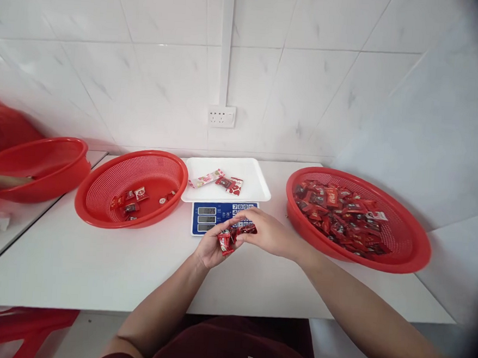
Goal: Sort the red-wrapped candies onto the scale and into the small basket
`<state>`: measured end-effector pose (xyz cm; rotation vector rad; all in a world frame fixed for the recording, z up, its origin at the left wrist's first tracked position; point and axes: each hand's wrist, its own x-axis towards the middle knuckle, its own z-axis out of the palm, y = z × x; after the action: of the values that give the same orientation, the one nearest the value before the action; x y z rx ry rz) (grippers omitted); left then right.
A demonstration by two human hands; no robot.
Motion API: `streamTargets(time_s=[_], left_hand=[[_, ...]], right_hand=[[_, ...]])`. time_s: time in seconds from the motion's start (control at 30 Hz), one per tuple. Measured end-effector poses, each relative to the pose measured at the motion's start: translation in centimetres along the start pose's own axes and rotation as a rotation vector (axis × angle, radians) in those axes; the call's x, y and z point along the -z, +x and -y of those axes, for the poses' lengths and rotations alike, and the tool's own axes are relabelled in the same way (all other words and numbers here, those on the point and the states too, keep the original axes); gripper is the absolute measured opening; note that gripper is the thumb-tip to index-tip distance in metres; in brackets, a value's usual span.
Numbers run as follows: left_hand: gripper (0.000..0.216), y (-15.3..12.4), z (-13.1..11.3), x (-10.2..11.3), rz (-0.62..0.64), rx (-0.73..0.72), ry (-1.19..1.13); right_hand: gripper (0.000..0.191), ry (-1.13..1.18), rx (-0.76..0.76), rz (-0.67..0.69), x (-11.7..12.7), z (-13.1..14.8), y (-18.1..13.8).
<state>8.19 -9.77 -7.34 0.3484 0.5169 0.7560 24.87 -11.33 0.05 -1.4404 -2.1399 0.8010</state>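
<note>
My left hand (212,248) is cupped, palm up, around several small red wrapped candies (225,242) in front of the scale. Over it, my right hand (270,233) has its fingers closed at a dark red wrapped candy (247,230). Behind both hands stands a blue digital scale (199,232), its keypad partly covered by my fingers. The scale's white tray (259,183) carries a pink patterned packet (206,179), a dark red packet (224,183) and a red and white packet (236,186).
At the right, a large red basket (416,251) holds many red wrapped candies (338,213). A red basket (93,207) left of the scale has several candies inside. Farther left, another person's arm (5,183) reaches into a red basin (66,161). A wall socket (221,116) is behind the table.
</note>
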Motion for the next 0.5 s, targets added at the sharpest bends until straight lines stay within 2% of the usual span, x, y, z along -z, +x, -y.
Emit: streamTargets(time_s=[0.13, 0.23, 0.37, 0.43, 0.5], left_hand=[[0.032, -0.3, -0.2, -0.2, 0.003, 0.034, 0.070], [0.024, -0.5, -0.3, -0.2, -0.020, 0.083, 0.051], [0.016, -0.7, -0.7, 0.4, -0.064, 0.113, 0.032], [0.020, -0.8, -0.8, 0.6, -0.079, 0.095, 0.036], [0.022, -0.8, -0.6, 0.8, -0.059, 0.099, -0.020]], right_hand=[[0.040, 0.025, -0.042, 0.030, -0.4, -0.4, 1.0], [0.043, 0.118, -0.112, 0.152, -0.3, -0.1, 1.4], [0.030, 0.307, -0.173, 0.295, 0.4, 0.2, 1.9], [0.024, 0.400, -0.167, 0.239, 1.0, 0.0, 2.7], [0.021, 0.464, -0.167, 0.112, 1.6, -0.3, 4.1]])
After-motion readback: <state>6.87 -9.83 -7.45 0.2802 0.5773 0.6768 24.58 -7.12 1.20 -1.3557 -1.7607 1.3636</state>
